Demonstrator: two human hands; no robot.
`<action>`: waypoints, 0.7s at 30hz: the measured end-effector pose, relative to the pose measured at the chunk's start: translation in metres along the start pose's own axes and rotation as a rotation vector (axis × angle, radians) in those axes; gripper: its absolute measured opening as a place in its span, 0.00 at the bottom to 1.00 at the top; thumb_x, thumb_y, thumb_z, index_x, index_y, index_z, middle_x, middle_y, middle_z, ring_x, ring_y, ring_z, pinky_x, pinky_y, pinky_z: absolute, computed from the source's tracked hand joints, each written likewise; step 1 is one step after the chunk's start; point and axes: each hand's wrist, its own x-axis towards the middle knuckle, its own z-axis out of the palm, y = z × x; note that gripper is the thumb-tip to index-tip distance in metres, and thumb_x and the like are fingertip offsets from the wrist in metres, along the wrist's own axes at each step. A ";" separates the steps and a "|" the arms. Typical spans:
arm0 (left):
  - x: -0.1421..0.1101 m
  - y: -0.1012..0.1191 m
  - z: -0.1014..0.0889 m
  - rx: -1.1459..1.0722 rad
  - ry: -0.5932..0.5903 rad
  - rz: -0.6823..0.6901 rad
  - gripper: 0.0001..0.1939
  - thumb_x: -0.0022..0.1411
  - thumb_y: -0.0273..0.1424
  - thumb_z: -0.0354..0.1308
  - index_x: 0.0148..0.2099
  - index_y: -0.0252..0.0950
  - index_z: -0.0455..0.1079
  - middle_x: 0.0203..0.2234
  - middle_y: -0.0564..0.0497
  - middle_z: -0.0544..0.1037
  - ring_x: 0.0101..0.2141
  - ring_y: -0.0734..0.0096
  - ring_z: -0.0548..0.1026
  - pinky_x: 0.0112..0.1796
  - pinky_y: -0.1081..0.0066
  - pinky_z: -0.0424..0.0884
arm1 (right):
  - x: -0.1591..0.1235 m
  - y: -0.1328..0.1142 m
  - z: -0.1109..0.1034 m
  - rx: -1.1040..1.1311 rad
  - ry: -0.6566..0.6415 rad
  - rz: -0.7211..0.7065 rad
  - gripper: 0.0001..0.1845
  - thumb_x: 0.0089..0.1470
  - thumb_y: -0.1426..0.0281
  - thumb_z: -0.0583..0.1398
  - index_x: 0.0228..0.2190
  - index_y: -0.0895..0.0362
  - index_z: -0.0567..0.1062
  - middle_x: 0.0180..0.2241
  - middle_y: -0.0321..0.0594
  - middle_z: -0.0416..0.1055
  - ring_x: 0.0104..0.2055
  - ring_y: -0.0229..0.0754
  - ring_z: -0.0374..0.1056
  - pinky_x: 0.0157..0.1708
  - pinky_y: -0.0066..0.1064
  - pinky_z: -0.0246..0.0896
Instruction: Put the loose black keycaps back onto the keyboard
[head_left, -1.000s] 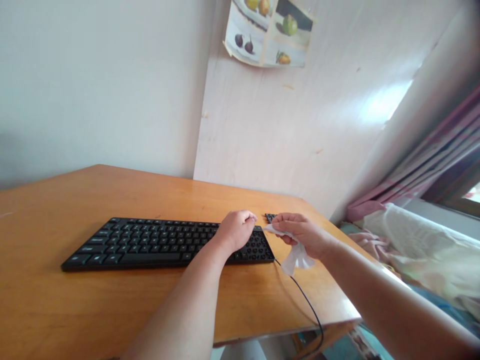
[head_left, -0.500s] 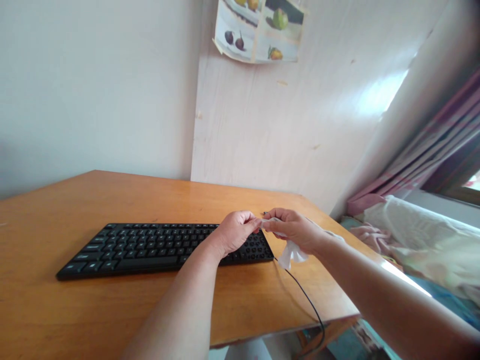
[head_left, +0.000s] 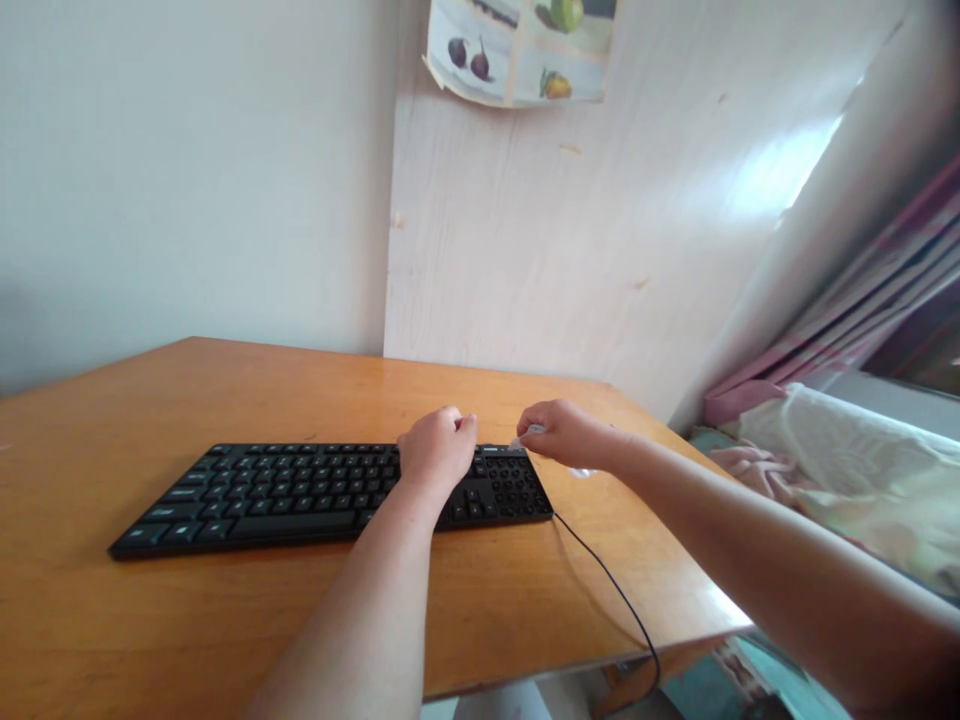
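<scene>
Head view: a small white wipe is being pinched between the fingertips of the right hand, just right of centre of the frame, directly above the far right corner of the black keyboard. Only a bit of the wipe is being shown at the fingertips, with a pale scrap visible under the wrist; whether it is touching the keys cannot be told. The left hand is being held curled into a loose fist, fingers together, resting on the keyboard's upper edge just left of the number pad, near the right hand but apart from it. The keyboard is lying across the middle of the orange wooden desk. A black cable is being led from its right end toward the lower right, over the desk edge. A fruit poster is hanging at upper centre. Bedding is lying at right.
</scene>
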 end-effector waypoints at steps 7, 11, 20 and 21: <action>0.000 -0.003 0.003 0.054 -0.036 -0.019 0.12 0.62 0.38 0.48 0.35 0.41 0.72 0.37 0.49 0.81 0.37 0.61 0.76 0.34 0.67 0.64 | 0.010 -0.023 0.010 -0.320 -0.052 -0.087 0.13 0.54 0.68 0.55 0.38 0.53 0.78 0.40 0.41 0.77 0.41 0.43 0.70 0.38 0.30 0.58; -0.001 -0.001 0.004 0.090 -0.067 -0.029 0.12 0.61 0.36 0.48 0.36 0.42 0.72 0.36 0.48 0.81 0.38 0.59 0.77 0.35 0.66 0.66 | 0.013 -0.030 0.016 -0.407 -0.071 -0.109 0.15 0.56 0.67 0.53 0.40 0.52 0.77 0.41 0.41 0.76 0.42 0.45 0.70 0.36 0.30 0.57; -0.002 0.000 0.003 0.096 -0.094 -0.044 0.12 0.61 0.37 0.49 0.38 0.43 0.73 0.40 0.47 0.81 0.42 0.56 0.76 0.42 0.62 0.67 | 0.017 -0.043 0.015 -0.587 -0.165 -0.167 0.16 0.59 0.68 0.50 0.41 0.53 0.76 0.41 0.44 0.75 0.41 0.45 0.71 0.34 0.30 0.56; -0.002 -0.001 0.004 0.089 -0.091 -0.040 0.12 0.61 0.37 0.49 0.38 0.43 0.73 0.40 0.47 0.81 0.42 0.55 0.76 0.42 0.61 0.67 | 0.017 -0.044 0.014 -0.603 -0.172 -0.172 0.16 0.60 0.67 0.50 0.41 0.53 0.76 0.41 0.44 0.75 0.41 0.45 0.71 0.33 0.30 0.56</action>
